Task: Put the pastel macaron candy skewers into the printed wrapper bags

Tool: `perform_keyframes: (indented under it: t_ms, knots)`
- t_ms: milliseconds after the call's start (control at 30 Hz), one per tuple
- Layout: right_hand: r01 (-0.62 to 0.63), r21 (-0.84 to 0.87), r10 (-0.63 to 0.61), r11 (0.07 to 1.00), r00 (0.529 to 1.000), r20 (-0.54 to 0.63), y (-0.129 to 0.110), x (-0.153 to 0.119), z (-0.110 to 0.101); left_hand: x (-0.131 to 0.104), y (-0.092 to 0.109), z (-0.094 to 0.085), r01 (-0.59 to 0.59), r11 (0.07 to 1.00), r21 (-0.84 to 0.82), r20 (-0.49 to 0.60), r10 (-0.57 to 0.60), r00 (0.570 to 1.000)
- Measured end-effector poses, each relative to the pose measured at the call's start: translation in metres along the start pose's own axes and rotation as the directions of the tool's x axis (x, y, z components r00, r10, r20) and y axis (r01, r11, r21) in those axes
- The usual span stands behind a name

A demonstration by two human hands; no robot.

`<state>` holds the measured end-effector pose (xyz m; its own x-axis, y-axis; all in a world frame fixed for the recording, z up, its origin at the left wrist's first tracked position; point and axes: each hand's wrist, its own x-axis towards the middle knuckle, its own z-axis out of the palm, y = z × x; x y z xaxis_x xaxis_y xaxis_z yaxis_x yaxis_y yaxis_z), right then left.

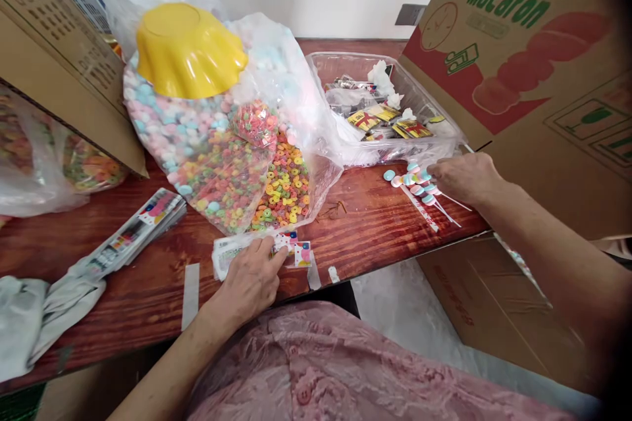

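My left hand lies with its fingers stretched over a small stack of printed clear plastic pouches at the table's front edge. At the right, the fingers of my right hand are curled together beside a small pile of pastel lollipops with white sticks; their tips are hidden, so what they pinch cannot be made out. Behind my left hand lies a large clear bag of ring-shaped candies and pastel round candies. A yellow fluted bowl sits upside down on this bag.
A clear plastic bin with small packets stands at the back. Cardboard boxes rise at the left and right; another box is below the table edge. More pouches and white gloves lie at the left.
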<state>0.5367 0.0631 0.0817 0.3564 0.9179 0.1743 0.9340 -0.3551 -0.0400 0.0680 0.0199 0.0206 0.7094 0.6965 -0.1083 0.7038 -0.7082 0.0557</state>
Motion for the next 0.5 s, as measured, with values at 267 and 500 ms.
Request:
perform_keyframes:
  t_ms: [267, 500]
  knots:
    - [0.109, -0.123, -0.083, 0.986, 0.975, 0.204, -0.008, 0.028, -0.006, 0.000, 0.002, -0.002, 0.027, 0.999, -0.033, -0.010, -0.027, 1.000]
    - [-0.010, -0.015, 0.010, 1.000, 1.000, 0.006, 0.000, 0.027, -0.024, -0.002, 0.004, 0.006, 0.047, 0.998, -0.042, -0.075, -0.050, 0.996]
